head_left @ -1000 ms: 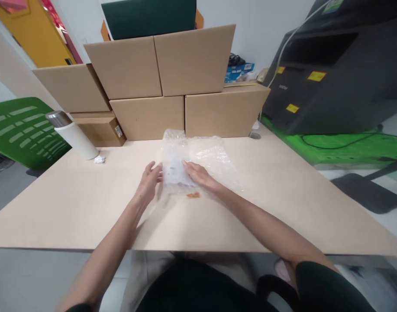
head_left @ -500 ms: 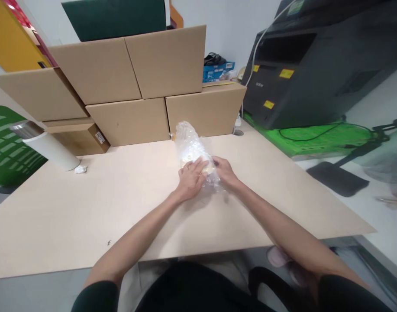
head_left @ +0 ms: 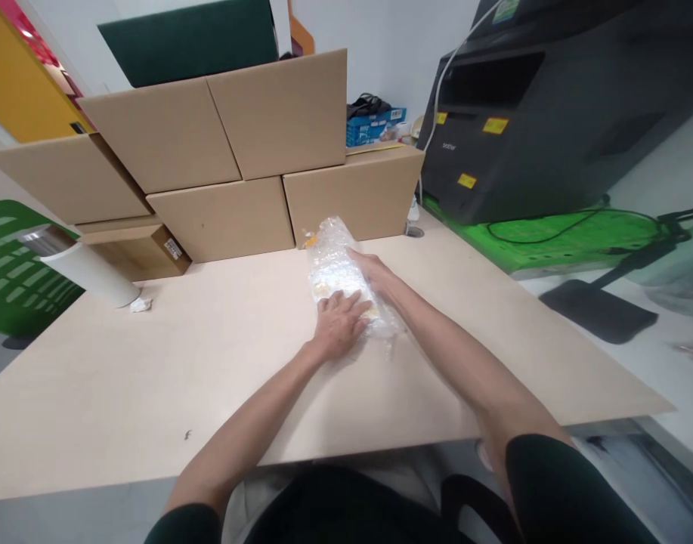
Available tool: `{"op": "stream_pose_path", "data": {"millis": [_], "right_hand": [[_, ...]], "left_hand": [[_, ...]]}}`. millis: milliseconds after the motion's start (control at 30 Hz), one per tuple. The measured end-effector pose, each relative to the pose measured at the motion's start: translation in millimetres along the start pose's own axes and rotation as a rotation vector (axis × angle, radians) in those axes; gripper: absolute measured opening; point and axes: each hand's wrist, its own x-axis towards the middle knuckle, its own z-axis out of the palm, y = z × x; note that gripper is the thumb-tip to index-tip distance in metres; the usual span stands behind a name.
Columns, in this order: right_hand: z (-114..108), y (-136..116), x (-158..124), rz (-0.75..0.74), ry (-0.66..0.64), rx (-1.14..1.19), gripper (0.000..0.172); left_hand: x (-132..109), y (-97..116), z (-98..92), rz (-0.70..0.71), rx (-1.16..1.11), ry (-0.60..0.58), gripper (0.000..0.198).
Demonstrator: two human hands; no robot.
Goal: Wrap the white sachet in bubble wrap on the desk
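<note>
A clear bubble-wrap bundle (head_left: 335, 257) lies on the table in front of me, its long side pointing away. Something pale and yellowish shows blurrily through the plastic. My left hand (head_left: 340, 325) rests on the near part of the bundle, fingers spread and flat on top. Along the bundle's right edge, farther up, my right hand (head_left: 374, 273) grips the wrap; some of its fingers are hidden by the hand itself and the plastic. Loose plastic sticks out at the near right end.
Cardboard boxes (head_left: 221, 219) are stacked behind the bundle, with a dark green box (head_left: 193, 41) on top. A white bottle (head_left: 94, 273) and a crumpled tissue (head_left: 140, 304) stand left on the table (head_left: 125, 393). To the right are a dark printer (head_left: 493, 143) and a black stand (head_left: 601, 310).
My right hand has moved farther up along the bundle's right edge, away from me. My left hand stays flat near the bundle's near end, slightly lower in view.
</note>
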Motion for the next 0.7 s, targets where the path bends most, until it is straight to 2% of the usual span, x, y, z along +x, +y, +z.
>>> {"op": "stream_pose_path", "data": {"millis": [133,267,500,600,700], "right_hand": [[5,-13,13,0.071,-0.087,0.11,0.015],[2,-11,18,0.125,-0.123,0.161,0.014],[0,4,11,0.045,0.034,0.255,0.023],[-5,-1,1,0.013,0.062,0.303,0.028],[-9,-11,-14,-0.031,0.074,0.342,0.033]], "left_hand": [[-2,0,-2.2,0.009,0.011,-0.021,0.042],[-1,-2,-0.9,0.017,0.022,-0.022,0.042],[-3,-3,1.2,0.031,0.019,0.012,0.042],[-8,1,1.1,0.036,0.037,0.089,0.046],[-10,4,-1.7,-0.03,0.122,0.235,0.048]]}}
